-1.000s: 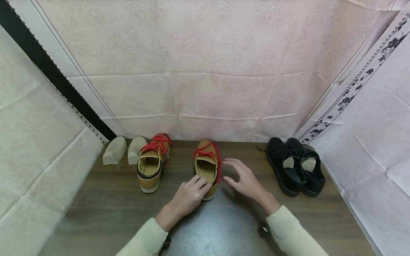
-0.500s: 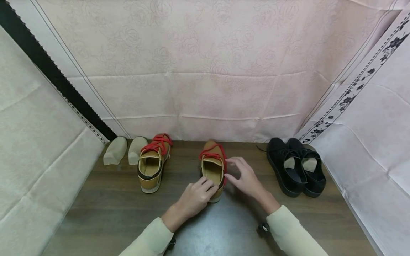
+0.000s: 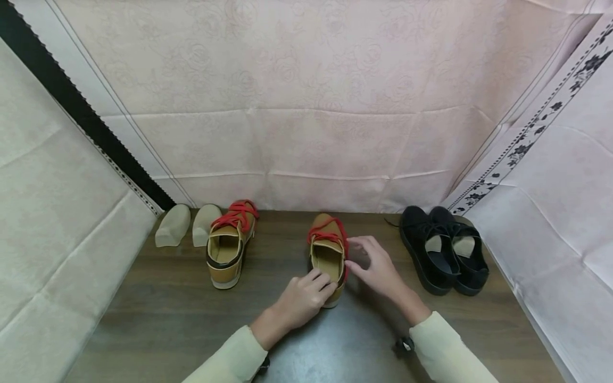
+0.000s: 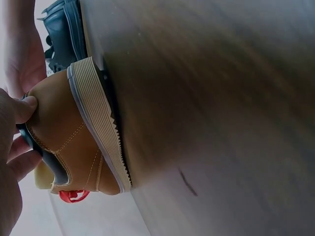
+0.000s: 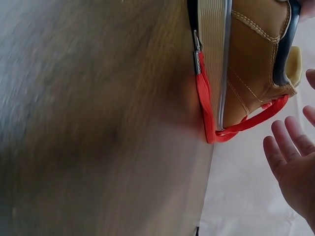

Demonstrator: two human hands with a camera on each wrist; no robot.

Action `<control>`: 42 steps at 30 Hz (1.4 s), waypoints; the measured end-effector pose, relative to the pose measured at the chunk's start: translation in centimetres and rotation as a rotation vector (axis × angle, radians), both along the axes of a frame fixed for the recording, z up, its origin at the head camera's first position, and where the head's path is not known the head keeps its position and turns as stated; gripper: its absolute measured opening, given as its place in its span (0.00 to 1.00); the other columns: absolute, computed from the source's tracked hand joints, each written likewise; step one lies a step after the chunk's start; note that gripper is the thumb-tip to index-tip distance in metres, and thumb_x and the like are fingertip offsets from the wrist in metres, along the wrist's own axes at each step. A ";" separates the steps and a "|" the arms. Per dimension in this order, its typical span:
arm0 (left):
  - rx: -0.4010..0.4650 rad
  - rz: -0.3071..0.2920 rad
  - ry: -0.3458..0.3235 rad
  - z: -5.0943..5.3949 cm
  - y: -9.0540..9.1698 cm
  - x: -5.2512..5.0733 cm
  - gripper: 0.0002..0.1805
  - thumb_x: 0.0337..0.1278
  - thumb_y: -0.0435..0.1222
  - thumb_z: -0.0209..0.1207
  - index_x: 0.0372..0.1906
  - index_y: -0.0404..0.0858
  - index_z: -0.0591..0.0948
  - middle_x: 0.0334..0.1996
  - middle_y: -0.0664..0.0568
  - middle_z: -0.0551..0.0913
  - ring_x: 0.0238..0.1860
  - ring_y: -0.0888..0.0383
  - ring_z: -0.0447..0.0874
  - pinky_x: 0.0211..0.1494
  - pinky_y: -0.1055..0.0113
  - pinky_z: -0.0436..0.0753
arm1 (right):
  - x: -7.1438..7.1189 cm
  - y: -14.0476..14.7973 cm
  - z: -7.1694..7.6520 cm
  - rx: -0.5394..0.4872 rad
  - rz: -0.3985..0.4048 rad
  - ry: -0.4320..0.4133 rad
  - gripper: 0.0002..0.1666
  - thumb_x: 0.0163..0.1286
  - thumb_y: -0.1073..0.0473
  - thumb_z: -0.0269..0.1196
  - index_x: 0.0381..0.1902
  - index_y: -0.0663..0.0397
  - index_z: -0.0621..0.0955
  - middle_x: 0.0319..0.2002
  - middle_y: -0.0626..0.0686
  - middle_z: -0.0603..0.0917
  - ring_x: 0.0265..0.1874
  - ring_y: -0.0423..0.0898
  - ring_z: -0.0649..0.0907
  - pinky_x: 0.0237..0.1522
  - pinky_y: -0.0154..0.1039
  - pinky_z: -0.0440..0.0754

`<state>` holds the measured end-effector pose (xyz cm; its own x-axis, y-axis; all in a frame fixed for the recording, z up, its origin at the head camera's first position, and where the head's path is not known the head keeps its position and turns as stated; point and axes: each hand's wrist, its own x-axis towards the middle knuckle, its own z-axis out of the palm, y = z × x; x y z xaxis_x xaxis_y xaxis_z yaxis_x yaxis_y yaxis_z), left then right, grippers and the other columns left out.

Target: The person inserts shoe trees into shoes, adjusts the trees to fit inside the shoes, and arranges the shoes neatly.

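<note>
A tan lace-up shoe (image 3: 323, 219) with red laces stands in the middle of the floor, toe toward the wall. My left hand (image 3: 306, 299) pinches its heel collar; in the left wrist view the thumb presses the outside of the tan heel (image 4: 54, 110) and fingers reach inside. To the shoe's right, my right hand (image 3: 381, 270) has its fingers extended near the side, holding nothing. A red lace (image 5: 205, 98) hangs down that side to the floor in the right wrist view. The matching tan shoe (image 3: 223, 274) stands to the left.
Two cream, rounded shoe-insert-like shapes (image 3: 173, 226) sit at the far left by the wall. A pair of black lace-up shoes (image 3: 421, 260) stands at the right, with cream pieces inside. Pale patterned cloth (image 3: 306, 143) closes off the back and both sides of the wooden floor (image 3: 158, 314).
My left hand has moved the tan shoe to the right and slightly toward me, keeping its grip on the heel. My right hand has shifted slightly right, now close to the shoe's side.
</note>
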<state>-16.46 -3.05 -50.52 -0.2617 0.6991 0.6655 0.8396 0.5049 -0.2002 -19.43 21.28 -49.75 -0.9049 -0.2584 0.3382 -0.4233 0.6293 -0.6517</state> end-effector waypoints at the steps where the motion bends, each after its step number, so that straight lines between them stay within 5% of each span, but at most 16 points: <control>1: -0.001 -0.001 0.003 0.0 0.1 0.0 0.15 0.75 0.32 0.51 0.44 0.43 0.90 0.37 0.55 0.83 0.37 0.59 0.81 0.24 0.71 0.83 | 0.0 0.2 0.0 0.006 -0.005 0.002 0.31 0.68 0.53 0.72 0.67 0.45 0.77 0.60 0.50 0.79 0.57 0.52 0.82 0.56 0.54 0.84; 20: -0.028 -0.017 0.032 0.4 2.3 0.9 0.12 0.73 0.34 0.54 0.42 0.45 0.89 0.38 0.58 0.83 0.37 0.61 0.81 0.24 0.74 0.81 | 0.6 2.4 0.7 0.052 -0.030 0.073 0.31 0.66 0.55 0.74 0.65 0.50 0.78 0.53 0.48 0.81 0.50 0.44 0.82 0.51 0.47 0.85; 28: -0.049 0.002 0.051 0.4 2.8 1.2 0.09 0.70 0.35 0.57 0.41 0.45 0.88 0.38 0.58 0.82 0.36 0.61 0.80 0.22 0.73 0.80 | 0.9 2.0 0.9 0.034 -0.015 0.069 0.31 0.66 0.59 0.74 0.65 0.54 0.78 0.52 0.55 0.81 0.49 0.51 0.83 0.50 0.50 0.85; 42: -0.095 0.041 -0.039 0.7 3.0 2.3 0.06 0.67 0.37 0.63 0.43 0.45 0.88 0.41 0.58 0.83 0.39 0.61 0.80 0.23 0.73 0.82 | 2.0 1.3 1.1 0.071 -0.075 0.032 0.31 0.62 0.58 0.77 0.62 0.49 0.79 0.48 0.49 0.82 0.45 0.45 0.83 0.48 0.44 0.84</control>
<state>-14.18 -0.09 -49.83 -0.3155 0.7468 0.5854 0.8267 0.5192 -0.2169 -17.45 22.57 -48.64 -0.9115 -0.2146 0.3508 -0.3932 0.7042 -0.5911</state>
